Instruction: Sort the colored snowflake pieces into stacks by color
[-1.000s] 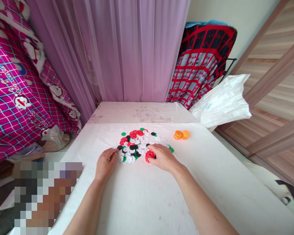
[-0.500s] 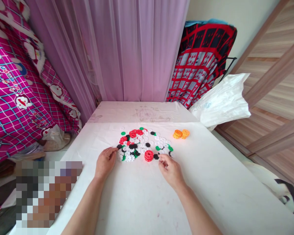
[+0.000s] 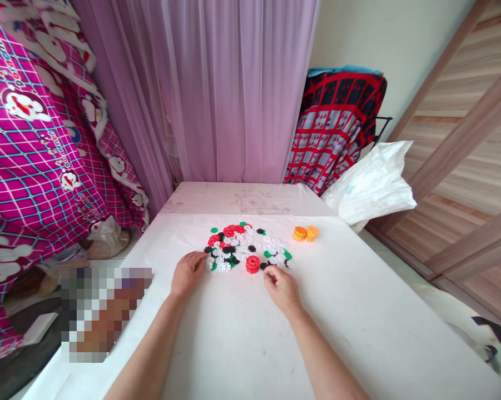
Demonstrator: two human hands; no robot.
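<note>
A spread-out pile of snowflake-shaped plastic discs (image 3: 244, 244), mostly white with black, green and red ones, lies on the table. My left hand (image 3: 189, 272) rests at the pile's left edge, its fingers curled together beside a black disc (image 3: 208, 250); whatever they hold is hidden. At the near right side, my right hand (image 3: 281, 286) has thumb and fingers closed at a black snowflake disc (image 3: 263, 266), which they partly cover. Just left of those fingertips stands a round red stack of discs (image 3: 252, 264).
Two orange disc stacks (image 3: 304, 233) sit right of the pile. A pale cloth covers the table (image 3: 233, 344). Beyond the right edge leans a white bag (image 3: 371, 180); a purple curtain (image 3: 233, 89) hangs behind. A pink checked blanket (image 3: 45, 139) is at left, wooden doors (image 3: 462, 150) at right.
My right hand has moved slightly left, its fingertips now over the black disc beside the red stack. My left hand stays at the pile's edge. The camera view has shifted a little.
</note>
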